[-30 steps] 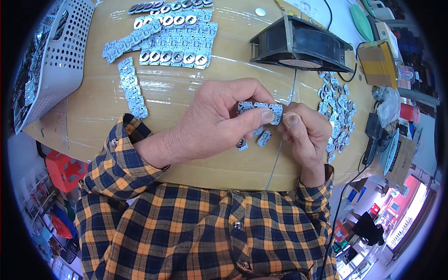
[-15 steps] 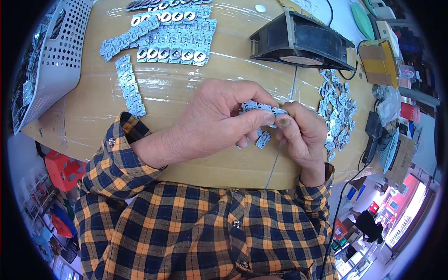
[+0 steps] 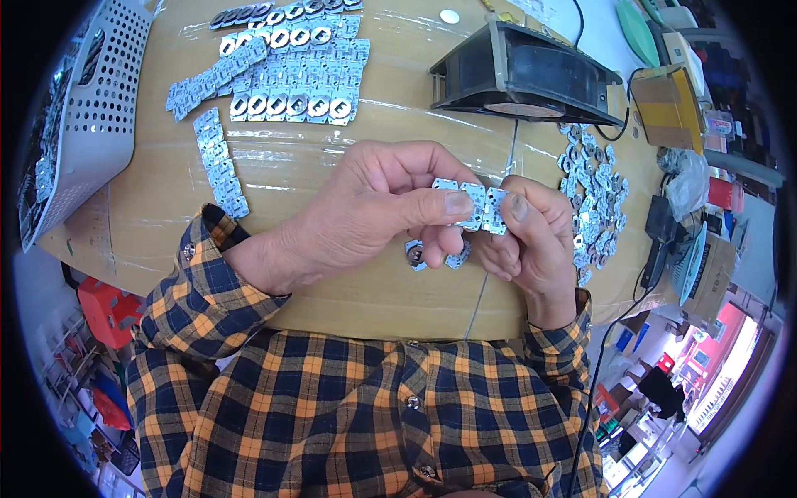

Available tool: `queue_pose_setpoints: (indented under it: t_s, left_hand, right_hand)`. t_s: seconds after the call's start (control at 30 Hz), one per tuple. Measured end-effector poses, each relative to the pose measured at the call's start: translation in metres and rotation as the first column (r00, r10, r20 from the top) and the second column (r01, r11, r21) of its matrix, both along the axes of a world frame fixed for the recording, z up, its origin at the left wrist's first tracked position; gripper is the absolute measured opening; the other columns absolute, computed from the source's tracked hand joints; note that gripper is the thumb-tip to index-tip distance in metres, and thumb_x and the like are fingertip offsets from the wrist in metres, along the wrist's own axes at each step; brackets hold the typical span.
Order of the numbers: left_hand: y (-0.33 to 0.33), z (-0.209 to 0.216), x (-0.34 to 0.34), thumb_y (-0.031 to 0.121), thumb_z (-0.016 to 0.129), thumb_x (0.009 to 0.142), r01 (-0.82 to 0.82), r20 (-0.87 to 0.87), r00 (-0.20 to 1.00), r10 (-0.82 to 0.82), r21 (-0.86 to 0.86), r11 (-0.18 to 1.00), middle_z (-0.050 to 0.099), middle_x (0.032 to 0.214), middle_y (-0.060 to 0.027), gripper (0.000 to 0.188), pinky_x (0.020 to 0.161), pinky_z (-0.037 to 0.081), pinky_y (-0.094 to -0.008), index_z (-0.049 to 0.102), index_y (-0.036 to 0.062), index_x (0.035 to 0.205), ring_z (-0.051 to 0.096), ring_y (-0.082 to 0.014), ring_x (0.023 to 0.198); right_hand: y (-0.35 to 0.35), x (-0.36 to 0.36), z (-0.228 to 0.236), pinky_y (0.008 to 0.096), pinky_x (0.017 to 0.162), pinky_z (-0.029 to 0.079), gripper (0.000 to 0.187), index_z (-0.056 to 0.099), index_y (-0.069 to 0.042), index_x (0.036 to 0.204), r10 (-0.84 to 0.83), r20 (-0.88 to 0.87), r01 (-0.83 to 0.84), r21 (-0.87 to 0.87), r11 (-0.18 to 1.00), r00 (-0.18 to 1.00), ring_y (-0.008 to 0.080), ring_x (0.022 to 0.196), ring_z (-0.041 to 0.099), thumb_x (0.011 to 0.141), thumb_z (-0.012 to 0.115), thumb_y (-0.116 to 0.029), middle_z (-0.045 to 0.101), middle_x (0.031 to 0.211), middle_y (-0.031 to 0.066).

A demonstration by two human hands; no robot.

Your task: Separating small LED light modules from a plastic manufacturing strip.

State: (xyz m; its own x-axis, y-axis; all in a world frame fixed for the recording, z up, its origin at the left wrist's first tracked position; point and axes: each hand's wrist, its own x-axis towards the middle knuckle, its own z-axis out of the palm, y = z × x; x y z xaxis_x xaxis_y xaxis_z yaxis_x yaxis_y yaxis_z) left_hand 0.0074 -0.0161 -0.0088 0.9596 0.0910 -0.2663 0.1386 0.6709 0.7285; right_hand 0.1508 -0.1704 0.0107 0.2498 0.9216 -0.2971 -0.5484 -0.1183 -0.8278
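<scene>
Between my two hands is a short strip of small pale circuit boards (image 3: 471, 213), its face turned up. My left hand (image 3: 390, 199) is closed on the strip's left part, the thumb lying across the top. The right-end board is pinched between the thumb and fingers of my right hand (image 3: 535, 232). A narrow gap shows between that board and the one beside it. Below my left fingers, a loose round-centred board (image 3: 415, 255) and another small board (image 3: 457, 256) lie on the table, partly hidden by the fingers.
Strips of boards (image 3: 299, 75) lie in rows at the far left, with a single strip (image 3: 221, 162) nearer. A white perforated basket (image 3: 104, 91) holds more boards. A black fan (image 3: 531, 79) stands behind my hands. Loose boards (image 3: 594, 199) are heaped at right, near a black cable (image 3: 618, 332).
The strip has tilted so that its flat face now shows, and a gap appears by the right-end board. My right thumb has moved slightly right. The whole view has shifted a little.
</scene>
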Motion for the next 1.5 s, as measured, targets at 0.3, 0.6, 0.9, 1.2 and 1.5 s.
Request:
queue_pose_setpoints:
  t_s: [0.3,0.6,0.9,1.2,1.5]
  left_hand:
    - [-0.002,-0.002,0.001,0.008,0.058,0.095,-0.072,0.059,0.995,0.079,-0.114,0.991,0.065,0.088,-0.0088,0.019,0.061,0.054,-0.0237,0.059,-0.0030,0.110,0.066,-0.0112,0.074]
    - [-0.014,-0.004,-0.003,-0.005,0.055,0.093,-0.294,0.284,0.943,0.172,0.473,0.831,0.062,0.099,-0.0127,0.022,0.073,0.058,-0.0242,0.059,-0.0059,0.115,0.067,-0.0148,0.083]
    - [-0.016,-0.003,-0.003,-0.008,0.055,0.091,-0.330,0.267,0.940,0.211,0.556,0.763,0.062,0.100,-0.0123,0.022,0.073,0.058,-0.0238,0.061,-0.0062,0.112,0.067,-0.0153,0.085]
    - [-0.013,-0.006,-0.003,-0.009,0.057,0.089,-0.400,0.334,0.912,0.240,0.585,0.706,0.063,0.098,-0.0115,0.022,0.069,0.056,-0.0233,0.061,-0.0054,0.110,0.067,-0.0145,0.081]
    - [-0.003,0.006,-0.003,-0.009,0.061,0.085,-0.361,0.378,0.925,0.047,0.833,0.419,0.065,0.093,-0.0103,0.021,0.070,0.053,-0.0236,0.064,-0.0037,0.105,0.066,-0.0143,0.081]
  right_hand:
    - [0.001,0.002,-0.004,0.0229,0.037,0.028,0.028,0.051,0.000,0.077,-0.088,-0.140,0.091,0.015,0.996,0.986,0.0061,0.040,0.036,0.100,0.049,-0.016,0.044,0.054,0.0011]
    - [-0.001,-0.002,-0.004,0.0227,0.038,0.028,0.031,0.044,-0.004,0.073,-0.012,0.343,0.029,-0.042,0.999,0.939,0.0061,0.041,0.036,0.100,0.048,-0.019,0.043,0.054,0.0007]
    - [-0.001,-0.002,-0.006,0.0190,0.041,0.028,0.025,0.055,-0.001,0.076,-0.045,0.298,0.062,-0.046,0.997,0.954,0.0008,0.044,0.038,0.098,0.052,-0.012,0.048,0.055,-0.0027]
    - [0.002,-0.004,-0.005,0.0224,0.038,0.028,0.030,0.046,-0.002,0.072,-0.019,0.343,0.053,-0.090,0.995,0.939,0.0064,0.040,0.036,0.099,0.048,-0.016,0.042,0.053,0.0002]
    - [-0.001,-0.004,-0.005,0.0221,0.038,0.029,0.030,0.048,-0.002,0.073,-0.078,0.407,0.117,-0.072,0.991,0.910,0.0066,0.040,0.037,0.099,0.050,-0.018,0.041,0.052,-0.0004]
